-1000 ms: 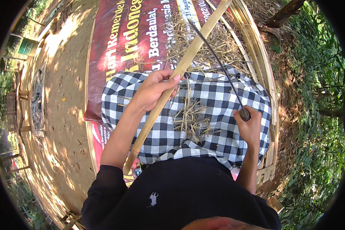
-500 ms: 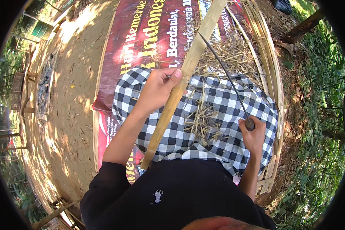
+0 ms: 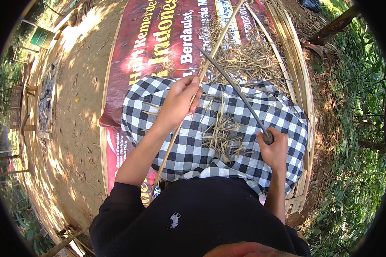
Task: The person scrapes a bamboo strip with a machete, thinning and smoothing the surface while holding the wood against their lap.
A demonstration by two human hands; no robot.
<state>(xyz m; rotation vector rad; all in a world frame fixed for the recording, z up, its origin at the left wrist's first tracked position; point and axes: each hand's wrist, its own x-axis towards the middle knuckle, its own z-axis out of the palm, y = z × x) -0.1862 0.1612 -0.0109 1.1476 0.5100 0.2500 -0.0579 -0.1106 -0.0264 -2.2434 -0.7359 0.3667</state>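
On a checkered cloth (image 3: 193, 150) strewn with shavings (image 3: 221, 137), hands grip: left (image 3: 178, 105) bamboo strip (image 3: 214, 47), right (image 3: 273, 150) knife (image 3: 236, 88).

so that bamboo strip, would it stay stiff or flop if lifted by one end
The bamboo strip is long and very thin, so it would likely bow and whip rather than flop limp. It looks light: the left hand pinches it with its fingers. Being flat, it probably would not roll off the checked cloth.
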